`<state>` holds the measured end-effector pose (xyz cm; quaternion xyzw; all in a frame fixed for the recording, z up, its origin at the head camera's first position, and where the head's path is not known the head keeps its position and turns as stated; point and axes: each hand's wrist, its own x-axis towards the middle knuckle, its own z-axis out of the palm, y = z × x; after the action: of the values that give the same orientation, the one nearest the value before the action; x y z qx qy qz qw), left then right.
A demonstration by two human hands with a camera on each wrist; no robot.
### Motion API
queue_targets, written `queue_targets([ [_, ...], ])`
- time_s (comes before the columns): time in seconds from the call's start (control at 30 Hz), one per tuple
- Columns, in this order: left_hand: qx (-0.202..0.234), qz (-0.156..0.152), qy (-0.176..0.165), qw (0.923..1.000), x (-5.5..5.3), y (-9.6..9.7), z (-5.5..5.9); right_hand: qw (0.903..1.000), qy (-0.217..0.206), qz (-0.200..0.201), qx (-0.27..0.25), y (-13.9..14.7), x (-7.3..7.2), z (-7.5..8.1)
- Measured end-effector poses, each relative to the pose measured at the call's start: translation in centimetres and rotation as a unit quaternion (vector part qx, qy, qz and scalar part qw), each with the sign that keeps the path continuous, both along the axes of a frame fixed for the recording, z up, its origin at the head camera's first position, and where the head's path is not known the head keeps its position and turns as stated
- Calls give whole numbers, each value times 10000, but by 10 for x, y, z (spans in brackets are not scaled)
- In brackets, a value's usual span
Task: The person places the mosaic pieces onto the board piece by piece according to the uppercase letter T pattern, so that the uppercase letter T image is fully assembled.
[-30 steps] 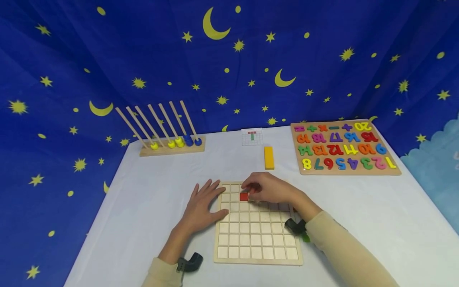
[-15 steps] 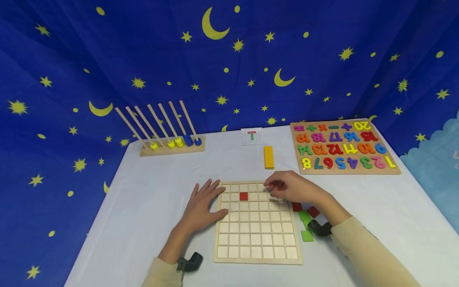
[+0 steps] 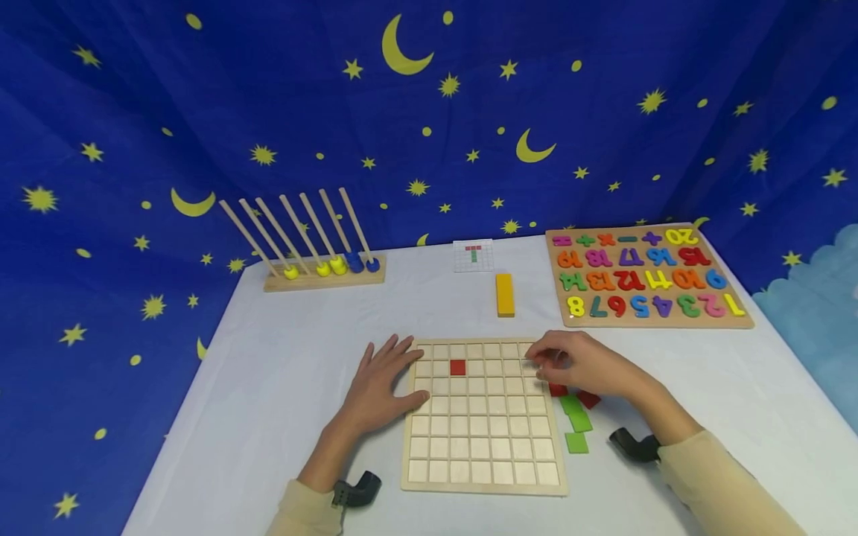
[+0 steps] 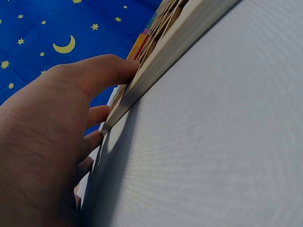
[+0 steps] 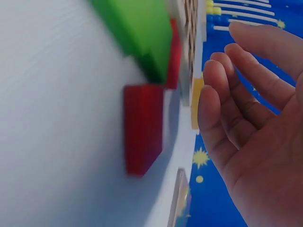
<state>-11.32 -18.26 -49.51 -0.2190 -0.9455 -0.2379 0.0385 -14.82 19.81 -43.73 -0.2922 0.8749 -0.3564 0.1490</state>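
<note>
**One red tile (image 3: 458,367) sits in the grid board (image 3: 484,488)**

Nearest, green tiles (image 3: 576,443) lie on the counter (image 3: 268,387) beside the board's right edge, loose red tiles (image 3: 589,400) just beyond. The left hand (image 3: 383,387) spreads at the left rim, fingers extended, gripping nothing. The right hand (image 3: 583,365) hangs near the right rim, fingers loosely bent and empty. The placed tile fills a cell two rows from the far edge. Laying tiles seems the step in hand; the next move calls for a fingertip pinch on a loose one. Farther off is a yellow block (image 3: 505,295).
</note>
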Motion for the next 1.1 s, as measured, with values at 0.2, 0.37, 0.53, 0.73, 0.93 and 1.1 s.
queue_targets([
  [0.2,29,-30,80,10000,1,2,2,9997,37,-171,180,14,9,-5],
  [0.37,29,-44,99,9999,2,3,1,9988,-20,-303,390,22,15,-8],
  [0.53,18,-53,79,10000,2,5,0,9982,-193,-374,438,26,18,-11],
  [0.73,4,-19,28,10000,4,3,0,9978,-279,-186,572,23,21,-15],
  [0.93,-33,30,49,10000,2,1,0,9978,-123,-246,609,19,20,-14],
  [1.1,-82,23,50,10000,0,1,0,9960,-54,-398,798,17,20,-12],
])
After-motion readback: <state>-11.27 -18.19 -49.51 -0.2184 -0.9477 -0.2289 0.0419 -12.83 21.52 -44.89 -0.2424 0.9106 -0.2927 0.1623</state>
